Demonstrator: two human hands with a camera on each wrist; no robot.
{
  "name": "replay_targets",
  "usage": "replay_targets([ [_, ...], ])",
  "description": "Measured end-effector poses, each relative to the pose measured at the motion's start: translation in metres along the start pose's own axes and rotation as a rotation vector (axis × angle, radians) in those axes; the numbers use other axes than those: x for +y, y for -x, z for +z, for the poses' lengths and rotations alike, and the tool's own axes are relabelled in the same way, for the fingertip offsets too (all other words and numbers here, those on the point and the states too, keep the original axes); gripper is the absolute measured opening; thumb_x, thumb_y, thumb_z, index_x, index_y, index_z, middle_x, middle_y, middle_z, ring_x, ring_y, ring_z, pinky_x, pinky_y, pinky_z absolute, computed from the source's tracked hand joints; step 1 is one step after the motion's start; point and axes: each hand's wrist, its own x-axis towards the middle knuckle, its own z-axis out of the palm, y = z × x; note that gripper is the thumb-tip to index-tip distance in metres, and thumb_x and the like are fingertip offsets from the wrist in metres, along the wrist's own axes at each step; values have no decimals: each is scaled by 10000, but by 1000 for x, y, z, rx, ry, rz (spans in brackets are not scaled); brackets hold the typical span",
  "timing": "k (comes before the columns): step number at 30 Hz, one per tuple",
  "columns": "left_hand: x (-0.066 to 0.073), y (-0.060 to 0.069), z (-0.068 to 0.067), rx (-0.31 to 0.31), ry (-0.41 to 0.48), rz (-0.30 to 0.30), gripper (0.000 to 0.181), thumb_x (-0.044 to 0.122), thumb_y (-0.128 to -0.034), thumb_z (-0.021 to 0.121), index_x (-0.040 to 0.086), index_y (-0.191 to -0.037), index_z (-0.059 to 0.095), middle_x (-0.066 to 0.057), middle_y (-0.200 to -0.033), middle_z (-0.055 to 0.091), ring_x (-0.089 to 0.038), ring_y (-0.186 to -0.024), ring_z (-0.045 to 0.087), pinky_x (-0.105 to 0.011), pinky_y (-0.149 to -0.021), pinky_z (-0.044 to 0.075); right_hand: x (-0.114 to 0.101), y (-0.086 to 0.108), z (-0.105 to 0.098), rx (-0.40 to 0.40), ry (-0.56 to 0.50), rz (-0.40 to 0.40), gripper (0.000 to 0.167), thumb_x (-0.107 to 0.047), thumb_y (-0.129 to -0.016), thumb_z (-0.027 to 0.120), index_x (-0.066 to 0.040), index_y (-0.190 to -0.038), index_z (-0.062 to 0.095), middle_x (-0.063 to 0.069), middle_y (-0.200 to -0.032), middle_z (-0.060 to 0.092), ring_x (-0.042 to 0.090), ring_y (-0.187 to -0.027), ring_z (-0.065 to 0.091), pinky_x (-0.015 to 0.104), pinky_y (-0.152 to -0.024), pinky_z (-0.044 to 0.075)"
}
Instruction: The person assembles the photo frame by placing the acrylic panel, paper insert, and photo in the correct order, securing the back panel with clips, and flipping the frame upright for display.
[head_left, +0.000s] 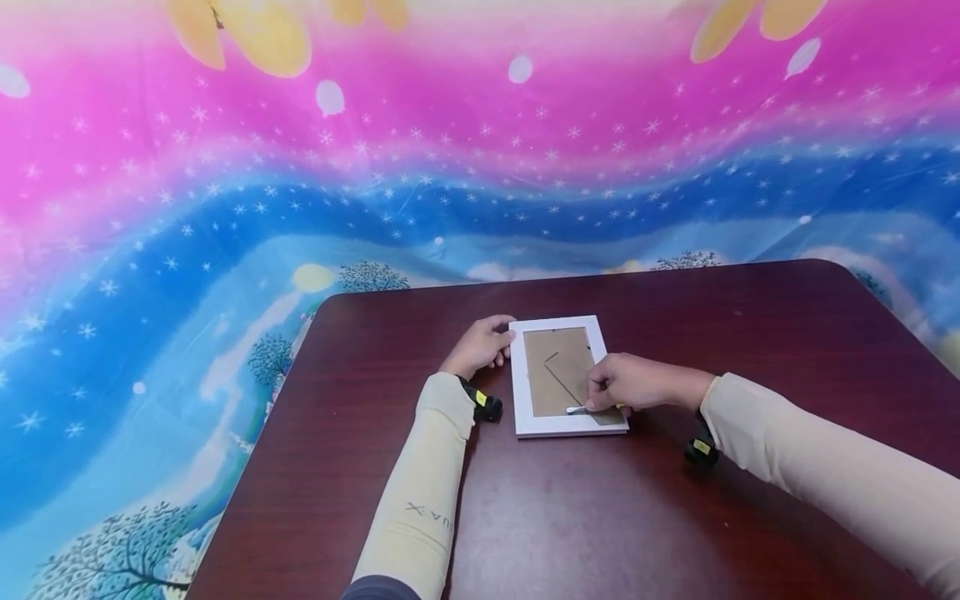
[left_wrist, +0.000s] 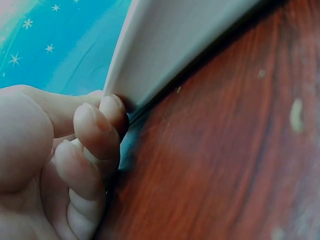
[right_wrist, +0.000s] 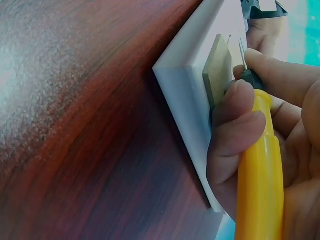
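Observation:
A white picture frame (head_left: pixel 528 425) lies back side up on the table, with a brown backing board (head_left: pixel 547 392) inside its rim. The end of a brown board strip (right_wrist: pixel 216 72) overlaps the rim at the near right corner. My left hand (head_left: pixel 478 346) holds the frame's far left edge; in the left wrist view its fingers (left_wrist: pixel 90 125) are curled at the frame's side. In my right hand (head_left: pixel 626 382) is a screwdriver with a yellow handle (right_wrist: pixel 260 170) and black collar. Its metal shaft (head_left: pixel 576 409) lies low over the near part of the backing.
The frame sits on a dark reddish wooden table (head_left: pixel 360 467), toward its far side. Behind the table hangs a pink and blue printed cloth (head_left: pixel 465 150). Black wrist cameras (head_left: pixel 487 406) are strapped to both wrists.

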Motion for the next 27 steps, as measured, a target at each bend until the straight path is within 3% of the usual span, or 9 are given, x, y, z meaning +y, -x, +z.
replay_targets([
  [13,1,2,-1,5,9,17,353,188,-1021,535,130,-1370,531,-84,-704,591,-161,-524,508,-259,-452,406,-3,-1,-2,-12,15,16,198,-128,-910,689,-114,-728,611,17,-707,542,172,-478,500,302,-476,412],
  [27,1,3,0,-2,3,23,346,187,-1024,530,125,-1364,530,-83,-707,589,-161,-525,506,-266,-459,412,0,9,5,65,27,-30,175,-127,-911,686,-131,-754,609,10,-577,512,148,-480,500,297,-478,434],
])
